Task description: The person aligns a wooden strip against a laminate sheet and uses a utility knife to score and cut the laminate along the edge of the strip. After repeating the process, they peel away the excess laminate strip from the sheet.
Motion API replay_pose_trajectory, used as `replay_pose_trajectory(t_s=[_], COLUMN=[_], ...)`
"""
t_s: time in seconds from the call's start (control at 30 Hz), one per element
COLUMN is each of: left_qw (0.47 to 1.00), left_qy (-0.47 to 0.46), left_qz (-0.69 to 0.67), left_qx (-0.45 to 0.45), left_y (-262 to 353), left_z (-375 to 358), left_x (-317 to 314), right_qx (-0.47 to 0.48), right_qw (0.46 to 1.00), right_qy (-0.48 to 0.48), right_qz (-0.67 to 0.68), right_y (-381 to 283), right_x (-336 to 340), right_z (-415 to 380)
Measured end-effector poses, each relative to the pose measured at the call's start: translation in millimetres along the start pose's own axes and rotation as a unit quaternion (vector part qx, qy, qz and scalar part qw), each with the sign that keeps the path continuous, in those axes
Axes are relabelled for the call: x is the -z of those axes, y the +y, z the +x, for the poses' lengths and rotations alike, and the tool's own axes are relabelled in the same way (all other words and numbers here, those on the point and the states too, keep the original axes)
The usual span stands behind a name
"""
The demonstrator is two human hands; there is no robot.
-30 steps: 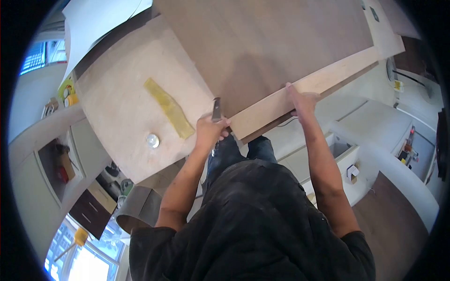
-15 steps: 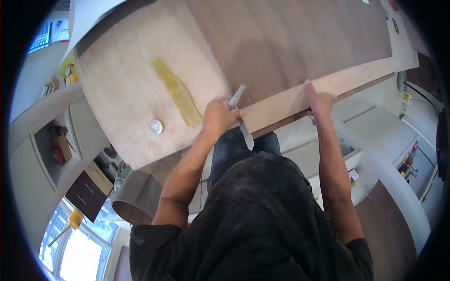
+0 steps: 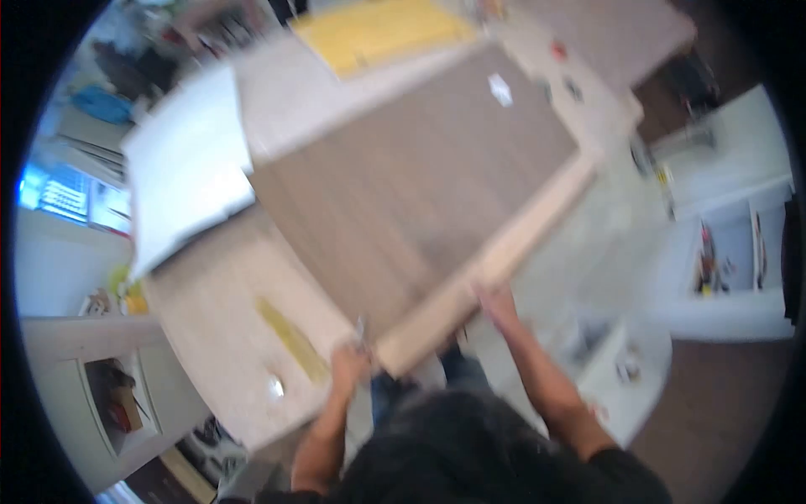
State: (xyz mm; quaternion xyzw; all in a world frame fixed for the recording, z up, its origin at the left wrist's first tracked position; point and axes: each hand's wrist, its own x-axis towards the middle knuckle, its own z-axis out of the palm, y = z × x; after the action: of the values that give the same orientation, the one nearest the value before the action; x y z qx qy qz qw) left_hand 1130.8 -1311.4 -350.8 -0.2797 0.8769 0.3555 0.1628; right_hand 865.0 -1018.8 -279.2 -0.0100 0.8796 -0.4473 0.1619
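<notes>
The picture is blurred by motion. My left hand is closed at the near corner of a large brown panel, with a small grey blade-like tool showing above its fingers. Along the panel's near edge runs a long pale wood strip. My right hand rests at this strip's outer edge, its fingers smeared. Left of my left hand, a yellow strip and a small shiny round object lie on the pale wooden board.
A white sheet lies at the left beyond the board. A yellow sheet is at the far side. A small white piece sits on the brown panel. Open cabinets stand at left and right.
The view has tilted up and turned, bringing the far sheets into sight. My right hand still touches the strip, and the tool is still at my left hand.
</notes>
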Motion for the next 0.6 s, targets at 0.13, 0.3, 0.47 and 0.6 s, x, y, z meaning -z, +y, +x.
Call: replay_pose_trajectory(t_s=[0.13,0.3,0.47,0.6], left_qw=[0.971,0.977,0.911,0.924], left_qy=[0.013,0.116,0.257,0.311], left_qz=[-0.203,-0.084,-0.163,-0.018], left_qx=[0.125,0.161,0.279,0.221], left_y=[31.2,60.2,49.7,40.7], left_z=[-0.1,-4.3,-8.3,-5.9], left_x=[15.6,16.6,-35.4,-66.6], right_qx=[-0.139,0.002,-0.055,-0.173], right_qw=[0.985,0.979,0.992,0.97], right_qy=[0.017,0.192,0.102,0.031], right_qz=[0.1,-0.072,0.051,0.168], right_y=[4.8,175.2,184.8,131.8], right_x=[54.1,91.7,169.0,219.3], right_z=[24.7,124.6,127.6,109.1])
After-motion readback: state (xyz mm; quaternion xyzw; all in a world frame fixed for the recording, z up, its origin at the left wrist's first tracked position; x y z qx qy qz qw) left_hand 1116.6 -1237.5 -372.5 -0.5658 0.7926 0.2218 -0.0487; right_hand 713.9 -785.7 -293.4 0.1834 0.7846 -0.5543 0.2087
